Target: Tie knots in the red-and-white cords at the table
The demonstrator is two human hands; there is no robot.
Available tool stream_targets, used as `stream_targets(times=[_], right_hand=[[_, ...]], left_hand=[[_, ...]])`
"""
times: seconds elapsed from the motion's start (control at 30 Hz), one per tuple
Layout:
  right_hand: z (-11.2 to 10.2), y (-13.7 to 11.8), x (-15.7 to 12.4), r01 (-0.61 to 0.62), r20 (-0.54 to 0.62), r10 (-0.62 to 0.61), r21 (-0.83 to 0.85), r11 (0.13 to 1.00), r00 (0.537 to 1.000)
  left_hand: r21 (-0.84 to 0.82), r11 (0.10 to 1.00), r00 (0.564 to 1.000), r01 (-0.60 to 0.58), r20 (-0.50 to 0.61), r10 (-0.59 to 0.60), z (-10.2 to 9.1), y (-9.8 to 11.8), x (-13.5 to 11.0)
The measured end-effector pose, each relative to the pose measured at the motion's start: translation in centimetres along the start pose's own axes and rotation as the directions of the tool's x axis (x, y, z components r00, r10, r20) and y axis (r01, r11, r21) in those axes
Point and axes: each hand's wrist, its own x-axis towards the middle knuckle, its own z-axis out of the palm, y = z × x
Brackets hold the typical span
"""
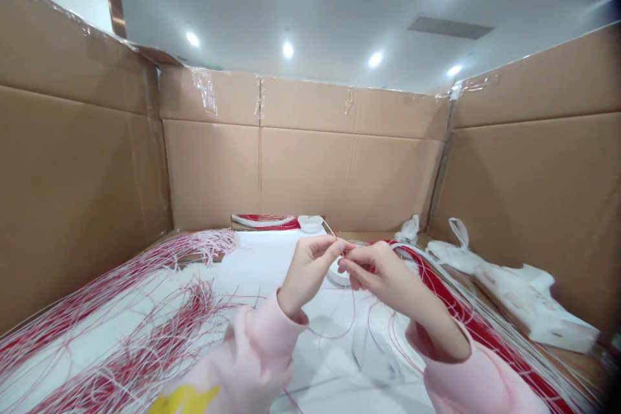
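Pink sleeves, lower frame; left hand and right hand meet right of centre.
Fingertips of both pinch a thin red strand there; tangled red-and-white strands lie lower left.

A tall brown cardboard panel stands at the back, clear tape shining along its top. Cardboard side walls adjoin it left and right; the surface meets its foot. Above the panel spreads a pale ceiling — four small lights glow there, and a grey rectangle sits above its right end.
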Motion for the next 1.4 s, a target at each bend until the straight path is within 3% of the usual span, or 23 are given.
stream_targets(times=[0.4,0.57,0.67,0.8,0.9,1.0,1.1,1.17,1.23,1.3,1.33,1.4], right_hand=[[-0.8,-0.4,-0.3,-0.011,0.021,0.012,-0.029,1.0,1.0],[-1.4,-0.3,-0.7,-0.003,0.195,0.014,-0.059,0.998,0.981],[-1.2,0.8,-1.0,0.018,0.384,0.013,-0.078,0.997,0.923],[-0.5,3.6,-0.8,-0.054,0.613,0.114,-0.116,0.992,0.782],[-0.1,5.7,-0.1,-0.166,0.62,0.255,-0.2,0.966,0.742],[0.0,7.0,0.4,-0.22,0.631,0.289,-0.187,0.957,0.72],[-0.1,7.0,0.5,-0.246,0.666,0.269,-0.131,0.96,0.696],[-0.3,6.3,0.6,-0.226,0.66,0.232,-0.096,0.969,0.715],[-0.5,5.4,0.7,-0.155,0.608,0.143,-0.033,0.987,0.781],[-0.9,4.6,0.9,-0.07,0.494,0.04,0.042,0.997,0.869],[-1.1,4.3,1.0,-0.051,0.418,0.013,0.08,0.996,0.908],[-1.4,4.0,1.2,-0.062,0.259,0.018,0.16,0.985,0.966]], left_hand=[[0.082,0.995,0.994,-0.051,-0.091,0.059,-1.1,-0.3,0.5],[-0.058,0.998,0.982,-0.037,-0.189,0.026,-2.3,0.0,0.8],[-0.164,0.986,0.961,-0.021,-0.274,-0.025,-3.3,0.1,1.0],[-0.199,0.978,0.923,-0.064,-0.384,-0.018,-5.0,0.7,1.1],[-0.172,0.974,0.879,-0.151,-0.475,0.052,-6.3,1.6,1.0],[-0.163,0.964,0.866,-0.212,-0.489,0.108,-6.7,2.1,1.0],[-0.206,0.954,0.89,-0.218,-0.444,0.107,-6.3,2.0,1.1],[-0.21,0.961,0.912,-0.181,-0.401,0.084,-6.0,1.8,1.2],[-0.184,0.979,0.957,-0.09,-0.29,0.034,-5.9,1.7,1.1],[-0.149,0.987,0.995,0.063,-0.073,-0.074,-6.0,1.8,0.9],[-0.123,0.981,0.988,0.151,0.056,-0.145,-6.0,1.8,0.7],[-0.063,0.952,0.924,0.298,0.271,-0.271,-6.0,2.0,0.4]])
